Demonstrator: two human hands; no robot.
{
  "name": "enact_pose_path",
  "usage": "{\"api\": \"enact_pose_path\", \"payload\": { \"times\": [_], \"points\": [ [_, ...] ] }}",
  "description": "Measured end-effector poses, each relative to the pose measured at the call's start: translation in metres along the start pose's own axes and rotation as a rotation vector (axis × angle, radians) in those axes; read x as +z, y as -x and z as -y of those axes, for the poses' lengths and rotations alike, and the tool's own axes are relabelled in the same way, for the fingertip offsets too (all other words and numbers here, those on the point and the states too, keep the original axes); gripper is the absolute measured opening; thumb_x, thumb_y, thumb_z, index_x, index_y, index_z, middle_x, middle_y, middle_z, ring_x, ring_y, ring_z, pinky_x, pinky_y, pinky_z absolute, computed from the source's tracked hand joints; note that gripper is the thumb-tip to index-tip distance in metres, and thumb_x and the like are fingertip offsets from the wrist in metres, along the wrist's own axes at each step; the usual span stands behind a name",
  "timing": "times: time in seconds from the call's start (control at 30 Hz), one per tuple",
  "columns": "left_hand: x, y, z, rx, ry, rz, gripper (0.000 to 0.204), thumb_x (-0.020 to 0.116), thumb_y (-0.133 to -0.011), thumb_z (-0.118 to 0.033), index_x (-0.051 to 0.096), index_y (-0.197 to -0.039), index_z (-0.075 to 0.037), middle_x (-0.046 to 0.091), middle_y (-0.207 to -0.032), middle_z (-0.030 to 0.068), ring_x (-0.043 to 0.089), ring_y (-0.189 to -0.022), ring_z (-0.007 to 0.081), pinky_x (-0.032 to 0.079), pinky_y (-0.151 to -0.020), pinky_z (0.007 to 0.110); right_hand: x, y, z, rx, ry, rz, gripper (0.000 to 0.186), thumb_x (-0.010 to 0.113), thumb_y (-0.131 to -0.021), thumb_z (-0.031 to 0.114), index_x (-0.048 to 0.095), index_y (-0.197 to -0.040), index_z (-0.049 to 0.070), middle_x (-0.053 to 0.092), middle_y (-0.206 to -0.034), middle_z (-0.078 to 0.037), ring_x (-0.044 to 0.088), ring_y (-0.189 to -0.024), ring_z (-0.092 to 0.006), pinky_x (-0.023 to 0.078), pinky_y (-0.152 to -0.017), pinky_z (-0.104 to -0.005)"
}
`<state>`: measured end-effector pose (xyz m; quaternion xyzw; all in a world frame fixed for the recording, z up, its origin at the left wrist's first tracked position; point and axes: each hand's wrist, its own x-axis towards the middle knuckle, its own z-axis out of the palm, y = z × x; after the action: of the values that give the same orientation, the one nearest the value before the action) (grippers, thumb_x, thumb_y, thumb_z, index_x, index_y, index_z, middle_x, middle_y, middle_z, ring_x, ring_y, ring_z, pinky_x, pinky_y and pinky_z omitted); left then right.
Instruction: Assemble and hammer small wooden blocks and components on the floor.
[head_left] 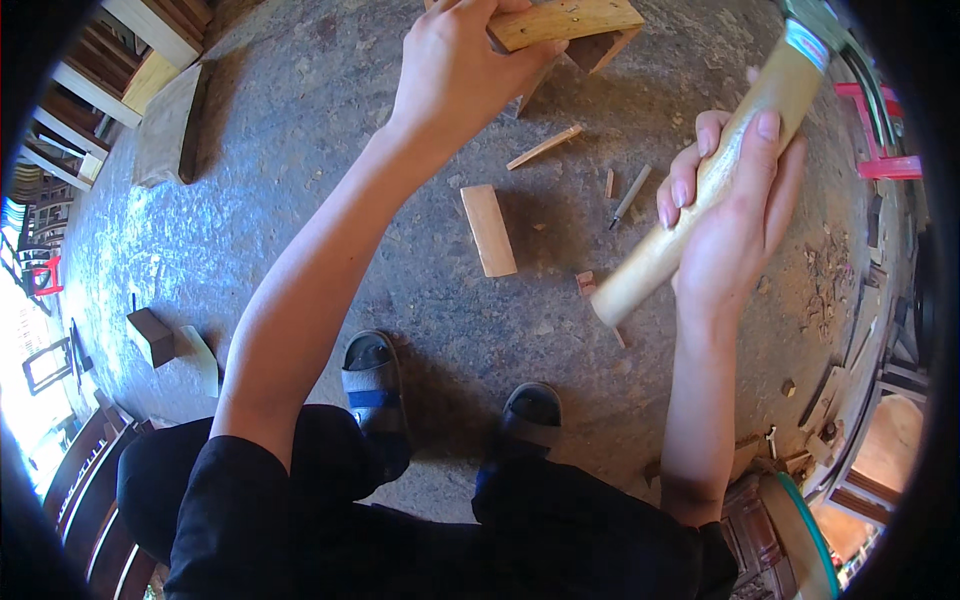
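My left hand (462, 62) grips a light wooden assembly (575, 25) at the top of the view, fingers wrapped over its top board. My right hand (735, 205) is closed around the pale wooden handle of a hammer (705, 185), raised at the right with its metal head at the top edge. Below and between the hands, a short wooden block (488, 230) lies on the concrete floor (300, 180). A thin wood strip (543, 147) and a small chisel-like tool (630, 196) lie close to it.
My two sandalled feet (375, 385) rest on the floor below the block. A wooden slab (168, 125) lies at the left, a small dark block (150, 335) lower left. A red plastic stool (875, 130) stands at right, with scraps and shavings (825, 270) along the right edge.
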<state>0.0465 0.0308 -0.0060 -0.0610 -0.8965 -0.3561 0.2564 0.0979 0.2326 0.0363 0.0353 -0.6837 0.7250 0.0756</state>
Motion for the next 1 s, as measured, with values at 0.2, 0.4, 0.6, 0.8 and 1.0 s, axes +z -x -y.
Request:
{"api": "enact_pose_path", "payload": {
  "times": [0.2, 0.4, 0.6, 0.8, 1.0],
  "points": [
    [-0.005, -0.001, -0.008, -0.193, 0.100, 0.045, 0.039, 0.087, -0.079, -0.021, 0.073, -0.109, 0.000, 0.071, -0.109, 0.0175, 0.070, -0.102, 0.0343, 0.055, -0.088, 0.041, -0.007, -0.004, -0.027, 0.279, 0.199, 0.344, 0.029, 0.046, -0.112, 0.036, 0.047, -0.119, 0.008, 0.053, -0.082, -0.001, 0.046, -0.049, -0.0030, 0.037, -0.036, -0.0207],
    [-0.003, -0.001, 0.005, -0.020, -0.004, -0.041, 0.038, 0.087, -0.079, -0.021, 0.074, -0.108, 0.000, 0.072, -0.108, 0.0162, 0.071, -0.100, 0.0338, 0.055, -0.088, 0.040, -0.005, -0.015, 0.013, -0.052, 0.136, 0.024, 0.037, 0.043, -0.112, 0.036, 0.047, -0.134, 0.006, 0.056, -0.086, -0.004, 0.047, -0.051, -0.0047, 0.037, -0.038, -0.0220],
    [0.000, 0.000, 0.000, -0.058, 0.066, -0.020, 0.038, 0.087, -0.079, -0.022, 0.074, -0.107, 0.000, 0.072, -0.109, 0.0158, 0.071, -0.101, 0.0341, 0.055, -0.088, 0.040, -0.003, -0.009, -0.042, 0.037, 0.533, 0.287, 0.034, 0.044, -0.112, 0.039, 0.049, -0.124, 0.008, 0.053, -0.085, -0.002, 0.047, -0.051, -0.0050, 0.039, -0.040, -0.0222],
    [-0.003, 0.000, 0.002, -0.058, -0.005, -0.010, 0.037, 0.087, -0.079, -0.022, 0.074, -0.106, -0.001, 0.072, -0.108, 0.0153, 0.070, -0.101, 0.0340, 0.055, -0.088, 0.041, -0.006, 0.002, -0.016, 0.151, 0.224, 0.197, 0.032, 0.045, -0.112, 0.040, 0.048, -0.121, 0.009, 0.052, -0.085, 0.000, 0.046, -0.051, -0.0021, 0.037, -0.040, -0.0195],
    [-0.014, -0.006, 0.001, -0.093, -0.029, 0.081, 0.039, 0.086, -0.081, -0.025, 0.073, -0.108, 0.000, 0.071, -0.112, 0.0178, 0.070, -0.102, 0.0358, 0.055, -0.090, 0.042, -0.019, 0.005, -0.013, 0.184, 0.148, 0.099, 0.031, 0.045, -0.112, 0.040, 0.048, -0.118, 0.010, 0.052, -0.088, -0.002, 0.045, -0.050, -0.0041, 0.035, -0.039, -0.0212]
  ]
}}
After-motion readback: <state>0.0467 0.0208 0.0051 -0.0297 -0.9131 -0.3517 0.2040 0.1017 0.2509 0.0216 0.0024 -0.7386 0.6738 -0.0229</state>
